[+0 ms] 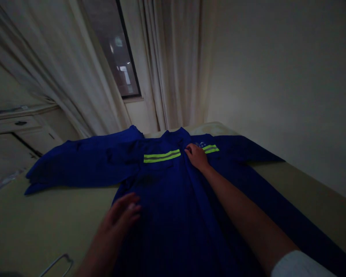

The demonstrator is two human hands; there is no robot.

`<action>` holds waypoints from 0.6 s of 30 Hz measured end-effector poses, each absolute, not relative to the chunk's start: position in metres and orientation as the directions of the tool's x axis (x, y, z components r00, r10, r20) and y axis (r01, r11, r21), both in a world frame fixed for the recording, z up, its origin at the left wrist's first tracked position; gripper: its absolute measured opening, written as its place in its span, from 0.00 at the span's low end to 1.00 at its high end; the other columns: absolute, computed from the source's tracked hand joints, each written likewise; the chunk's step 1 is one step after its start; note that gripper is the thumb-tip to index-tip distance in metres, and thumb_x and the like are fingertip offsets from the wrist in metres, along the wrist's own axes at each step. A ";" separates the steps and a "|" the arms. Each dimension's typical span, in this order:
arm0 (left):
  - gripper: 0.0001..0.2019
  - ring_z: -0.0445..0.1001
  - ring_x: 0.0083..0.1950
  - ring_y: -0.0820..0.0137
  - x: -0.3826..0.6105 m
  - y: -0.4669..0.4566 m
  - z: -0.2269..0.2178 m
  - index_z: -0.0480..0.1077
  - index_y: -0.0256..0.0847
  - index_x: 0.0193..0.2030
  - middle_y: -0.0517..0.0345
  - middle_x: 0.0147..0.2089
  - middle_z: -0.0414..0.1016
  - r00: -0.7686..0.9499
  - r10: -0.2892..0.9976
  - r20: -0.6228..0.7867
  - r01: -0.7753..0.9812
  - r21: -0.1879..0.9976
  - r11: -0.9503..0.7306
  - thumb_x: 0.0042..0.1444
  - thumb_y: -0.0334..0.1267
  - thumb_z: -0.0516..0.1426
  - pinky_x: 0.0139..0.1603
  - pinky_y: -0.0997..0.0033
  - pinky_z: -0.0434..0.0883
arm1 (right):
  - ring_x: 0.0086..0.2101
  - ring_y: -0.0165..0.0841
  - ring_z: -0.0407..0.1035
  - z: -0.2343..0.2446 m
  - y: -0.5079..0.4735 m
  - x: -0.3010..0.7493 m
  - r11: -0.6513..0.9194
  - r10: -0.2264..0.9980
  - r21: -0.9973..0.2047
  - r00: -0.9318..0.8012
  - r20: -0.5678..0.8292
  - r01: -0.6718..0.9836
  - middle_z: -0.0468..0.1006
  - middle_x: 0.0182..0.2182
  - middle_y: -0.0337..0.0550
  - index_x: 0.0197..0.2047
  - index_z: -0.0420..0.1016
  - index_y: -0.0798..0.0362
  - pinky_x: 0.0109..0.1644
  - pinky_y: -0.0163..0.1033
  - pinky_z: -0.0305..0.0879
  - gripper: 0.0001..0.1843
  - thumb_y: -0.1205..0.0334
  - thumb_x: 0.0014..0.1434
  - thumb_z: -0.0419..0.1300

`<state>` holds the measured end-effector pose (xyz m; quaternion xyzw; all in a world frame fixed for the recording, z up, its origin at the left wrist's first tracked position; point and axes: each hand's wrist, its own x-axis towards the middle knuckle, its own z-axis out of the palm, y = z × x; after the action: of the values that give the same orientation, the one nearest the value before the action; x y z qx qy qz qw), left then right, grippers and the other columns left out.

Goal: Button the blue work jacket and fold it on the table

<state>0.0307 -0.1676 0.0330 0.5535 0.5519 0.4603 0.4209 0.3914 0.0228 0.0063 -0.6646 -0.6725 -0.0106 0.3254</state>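
Observation:
A blue work jacket (167, 200) with yellow-green reflective strips (162, 156) across the chest lies spread out, front side up, its sleeves stretched to both sides. My right hand (197, 154) pinches the edge of the front opening at chest height, between the two strips. Over the jacket's left side hovers my left hand (121, 215), somewhat blurred, fingers apart and curved, with nothing in it. At the lower left, part of a thin wire hook (57, 263), perhaps a hanger, shows on the bed near my left forearm.
The jacket lies on a pale yellowish bed or padded surface (54, 219). Behind it hang long curtains (178, 65) beside a dark window (118, 54). A light wooden cabinet (20, 130) stands at the left, and a plain wall (282, 77) borders the right side.

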 end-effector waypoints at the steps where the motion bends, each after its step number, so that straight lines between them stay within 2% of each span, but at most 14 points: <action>1: 0.17 0.83 0.55 0.58 0.021 -0.138 0.034 0.75 0.44 0.55 0.46 0.57 0.81 -0.167 0.982 -0.092 0.069 0.992 0.104 0.59 0.43 0.62 0.55 0.59 0.83 | 0.45 0.41 0.76 0.007 0.024 0.391 0.108 0.890 -0.442 0.111 0.442 0.890 0.83 0.45 0.48 0.50 0.76 0.52 0.51 0.43 0.65 0.08 0.62 0.72 0.57; 3: 0.15 0.82 0.55 0.61 0.010 -0.087 0.038 0.74 0.41 0.49 0.47 0.54 0.82 -0.342 0.917 -0.206 -0.072 0.979 0.193 0.54 0.37 0.63 0.63 0.61 0.78 | 0.46 0.40 0.76 0.009 0.025 0.390 0.079 0.895 -0.480 0.149 0.420 0.874 0.83 0.45 0.48 0.50 0.76 0.51 0.51 0.43 0.66 0.08 0.61 0.72 0.57; 4: 0.15 0.82 0.56 0.62 0.009 -0.066 0.040 0.74 0.41 0.48 0.48 0.53 0.82 -0.378 0.901 -0.212 -0.064 0.977 0.203 0.53 0.35 0.63 0.66 0.59 0.75 | 0.46 0.41 0.76 0.009 0.026 0.390 0.061 0.898 -0.495 0.169 0.406 0.867 0.83 0.46 0.49 0.50 0.76 0.51 0.51 0.43 0.66 0.09 0.61 0.72 0.57; 6: 0.16 0.81 0.58 0.60 0.017 -0.032 0.045 0.73 0.41 0.49 0.48 0.55 0.81 -0.386 0.914 -0.125 0.115 0.977 0.182 0.52 0.36 0.63 0.70 0.54 0.72 | 0.46 0.41 0.76 0.010 0.026 0.388 0.031 0.899 -0.512 0.200 0.389 0.858 0.82 0.48 0.50 0.51 0.76 0.51 0.52 0.43 0.66 0.09 0.59 0.72 0.58; 9: 0.20 0.79 0.61 0.54 0.048 0.014 0.048 0.74 0.39 0.53 0.45 0.58 0.80 -0.250 0.957 0.148 0.535 0.845 0.009 0.54 0.41 0.62 0.69 0.49 0.71 | 0.47 0.41 0.76 0.010 0.024 0.385 0.049 0.910 -0.502 0.168 0.379 0.863 0.82 0.49 0.49 0.53 0.75 0.51 0.52 0.43 0.65 0.10 0.58 0.72 0.57; 12: 0.21 0.79 0.59 0.52 0.096 0.063 0.045 0.74 0.35 0.56 0.41 0.58 0.80 -0.066 0.938 0.341 0.750 0.637 -0.179 0.59 0.42 0.58 0.67 0.48 0.72 | 0.47 0.40 0.76 0.011 0.021 0.385 0.090 0.922 -0.505 0.120 0.368 0.858 0.83 0.48 0.47 0.53 0.75 0.49 0.52 0.42 0.65 0.10 0.60 0.73 0.55; 15: 0.23 0.77 0.63 0.51 0.150 0.108 0.040 0.72 0.32 0.61 0.36 0.62 0.77 0.083 0.927 0.366 0.817 0.508 -0.274 0.62 0.41 0.55 0.69 0.49 0.70 | 0.47 0.39 0.76 0.012 0.021 0.387 0.054 0.902 -0.593 0.216 0.374 0.803 0.82 0.49 0.45 0.53 0.74 0.48 0.50 0.40 0.65 0.12 0.63 0.72 0.52; 18: 0.27 0.68 0.72 0.48 0.194 0.139 0.038 0.66 0.25 0.67 0.29 0.69 0.70 0.164 0.931 0.324 0.852 0.430 -0.300 0.66 0.40 0.53 0.73 0.48 0.64 | 0.45 0.38 0.76 0.012 0.023 0.391 0.002 0.862 -0.689 0.348 0.368 0.725 0.82 0.47 0.45 0.52 0.73 0.49 0.47 0.40 0.65 0.12 0.65 0.71 0.51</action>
<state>0.1939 0.1386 0.0384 0.7595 0.5869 0.2707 0.0738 0.3908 0.0233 0.0115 -0.7017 -0.5653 0.0807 0.4261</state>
